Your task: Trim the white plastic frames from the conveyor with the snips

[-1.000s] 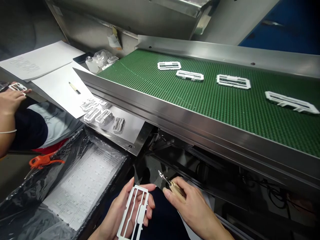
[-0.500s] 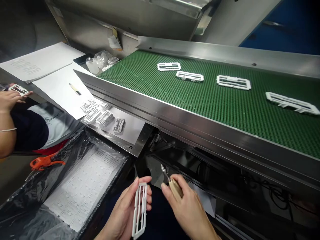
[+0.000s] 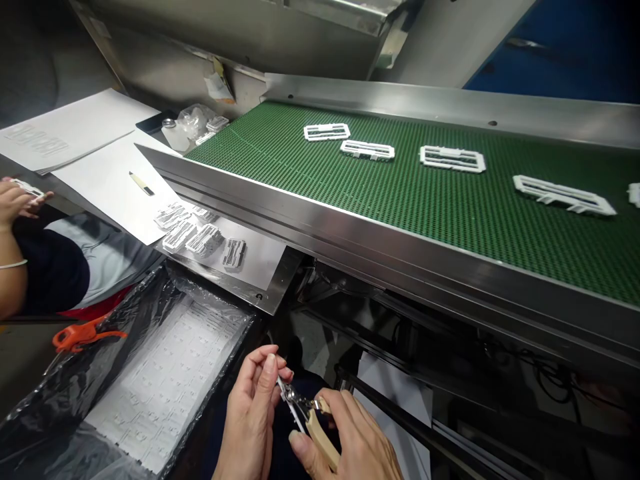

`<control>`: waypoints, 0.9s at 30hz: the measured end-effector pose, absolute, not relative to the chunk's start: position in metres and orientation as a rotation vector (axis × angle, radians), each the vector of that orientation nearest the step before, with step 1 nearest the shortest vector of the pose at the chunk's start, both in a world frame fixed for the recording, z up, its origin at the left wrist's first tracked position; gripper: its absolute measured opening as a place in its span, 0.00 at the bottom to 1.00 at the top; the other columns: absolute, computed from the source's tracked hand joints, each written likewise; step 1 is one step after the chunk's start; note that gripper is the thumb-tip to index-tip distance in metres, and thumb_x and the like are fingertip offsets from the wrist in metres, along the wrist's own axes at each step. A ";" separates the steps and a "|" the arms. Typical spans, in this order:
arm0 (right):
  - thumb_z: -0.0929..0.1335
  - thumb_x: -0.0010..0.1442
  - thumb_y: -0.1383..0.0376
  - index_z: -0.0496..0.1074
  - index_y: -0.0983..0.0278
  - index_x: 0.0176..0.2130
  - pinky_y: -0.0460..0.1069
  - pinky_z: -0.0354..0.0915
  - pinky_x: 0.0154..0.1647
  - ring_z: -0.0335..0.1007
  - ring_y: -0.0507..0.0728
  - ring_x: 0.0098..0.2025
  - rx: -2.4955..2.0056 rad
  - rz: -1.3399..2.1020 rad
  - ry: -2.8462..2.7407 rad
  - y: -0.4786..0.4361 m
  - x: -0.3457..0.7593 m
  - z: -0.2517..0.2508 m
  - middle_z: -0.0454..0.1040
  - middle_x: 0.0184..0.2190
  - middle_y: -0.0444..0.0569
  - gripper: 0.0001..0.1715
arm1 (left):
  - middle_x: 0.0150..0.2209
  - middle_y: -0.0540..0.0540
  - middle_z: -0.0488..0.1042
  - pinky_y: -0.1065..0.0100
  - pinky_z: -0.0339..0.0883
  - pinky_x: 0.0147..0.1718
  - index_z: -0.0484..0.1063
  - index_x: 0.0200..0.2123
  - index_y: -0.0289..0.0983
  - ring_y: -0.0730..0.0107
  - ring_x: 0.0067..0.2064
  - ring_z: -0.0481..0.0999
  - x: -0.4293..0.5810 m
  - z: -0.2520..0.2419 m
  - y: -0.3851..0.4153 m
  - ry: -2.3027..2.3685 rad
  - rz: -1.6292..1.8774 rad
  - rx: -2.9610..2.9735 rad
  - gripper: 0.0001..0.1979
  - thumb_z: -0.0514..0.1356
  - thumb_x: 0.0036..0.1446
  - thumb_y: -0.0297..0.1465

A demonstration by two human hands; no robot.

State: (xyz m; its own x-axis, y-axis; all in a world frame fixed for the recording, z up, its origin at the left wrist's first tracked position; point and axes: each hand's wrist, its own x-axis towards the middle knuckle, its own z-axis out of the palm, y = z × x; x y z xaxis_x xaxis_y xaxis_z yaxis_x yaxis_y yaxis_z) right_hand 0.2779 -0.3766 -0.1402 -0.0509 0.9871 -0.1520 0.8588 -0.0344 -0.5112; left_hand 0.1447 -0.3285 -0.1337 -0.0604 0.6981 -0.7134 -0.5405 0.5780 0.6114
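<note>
My left hand (image 3: 253, 417) holds a white plastic frame (image 3: 295, 417) edge-on near the bottom of the view; only a thin strip of it shows between my hands. My right hand (image 3: 350, 443) grips a small cutter with tan handles (image 3: 320, 433), and its metal jaws (image 3: 293, 397) touch the frame by my left fingertips. Several more white frames lie on the green conveyor belt (image 3: 400, 200), among them one at the far left (image 3: 327, 131) and one at the right (image 3: 563, 194).
A black-lined box (image 3: 60, 400) holding a layer of white frames (image 3: 165, 380) sits at the lower left. Loose frames (image 3: 200, 237) rest on a steel shelf beside paper sheets (image 3: 100, 173). Another person's hand (image 3: 15, 200) holds a part at the left edge. Orange-handled cutters (image 3: 83, 333) lie nearby.
My left hand turned the frame from flat to edge-on and drew it lower. My right hand brought the cutter's jaws onto it. The frames on the belt shifted slightly left.
</note>
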 end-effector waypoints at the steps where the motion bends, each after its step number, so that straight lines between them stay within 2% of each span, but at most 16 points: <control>1: 0.56 0.62 0.41 0.66 0.59 0.41 0.50 0.66 0.28 0.72 0.58 0.32 -1.962 0.679 -1.986 -0.376 0.277 -0.139 0.72 0.30 0.48 0.28 | 0.37 0.47 0.72 0.61 0.60 0.47 0.66 0.47 0.39 0.63 0.42 0.70 0.145 -0.134 -0.329 1.287 1.021 0.160 0.22 0.64 0.54 0.44; 6: 0.60 0.62 0.45 0.66 0.60 0.42 0.48 0.68 0.26 0.73 0.56 0.29 -1.856 0.555 -2.147 -0.370 0.280 -0.134 0.73 0.30 0.47 0.23 | 0.37 0.46 0.73 0.61 0.62 0.46 0.67 0.47 0.38 0.62 0.43 0.71 0.143 -0.135 -0.331 1.295 1.047 0.168 0.23 0.64 0.53 0.45; 10: 0.63 0.61 0.46 0.66 0.62 0.42 0.49 0.69 0.27 0.74 0.58 0.29 -1.816 0.414 -2.213 -0.368 0.283 -0.132 0.74 0.29 0.47 0.23 | 0.37 0.46 0.73 0.63 0.63 0.46 0.67 0.46 0.38 0.62 0.43 0.72 0.141 -0.137 -0.332 1.287 1.064 0.154 0.23 0.65 0.52 0.45; 19: 0.62 0.62 0.48 0.67 0.60 0.35 0.45 0.63 0.20 0.73 0.55 0.26 -1.843 0.527 -2.214 -0.368 0.280 -0.126 0.72 0.26 0.45 0.19 | 0.37 0.48 0.73 0.64 0.63 0.46 0.68 0.45 0.39 0.65 0.43 0.72 0.141 -0.138 -0.334 1.279 1.095 0.139 0.22 0.66 0.52 0.44; 23: 0.61 0.63 0.47 0.65 0.59 0.32 0.46 0.57 0.19 0.69 0.53 0.23 -1.892 0.668 -2.127 -0.371 0.276 -0.126 0.71 0.25 0.44 0.20 | 0.38 0.49 0.73 0.67 0.66 0.43 0.69 0.43 0.40 0.68 0.42 0.72 0.142 -0.136 -0.333 1.277 1.149 0.120 0.19 0.66 0.53 0.43; 27: 0.61 0.60 0.44 0.61 0.59 0.26 0.45 0.52 0.19 0.61 0.51 0.21 -2.039 1.117 -1.786 -0.368 0.268 -0.123 0.66 0.21 0.40 0.24 | 0.37 0.48 0.73 0.69 0.68 0.42 0.70 0.43 0.39 0.68 0.40 0.73 0.144 -0.135 -0.333 1.275 1.161 0.089 0.19 0.66 0.52 0.43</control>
State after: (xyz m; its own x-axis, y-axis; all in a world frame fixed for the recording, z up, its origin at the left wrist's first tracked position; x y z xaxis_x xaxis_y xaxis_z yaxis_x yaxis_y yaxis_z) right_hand 0.2684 -0.3679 -0.1231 -0.0215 0.9174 -0.3973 0.7584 -0.2439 -0.6044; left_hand 0.1439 -0.3330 -0.1353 -0.1522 0.7080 -0.6896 -0.6202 0.4748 0.6244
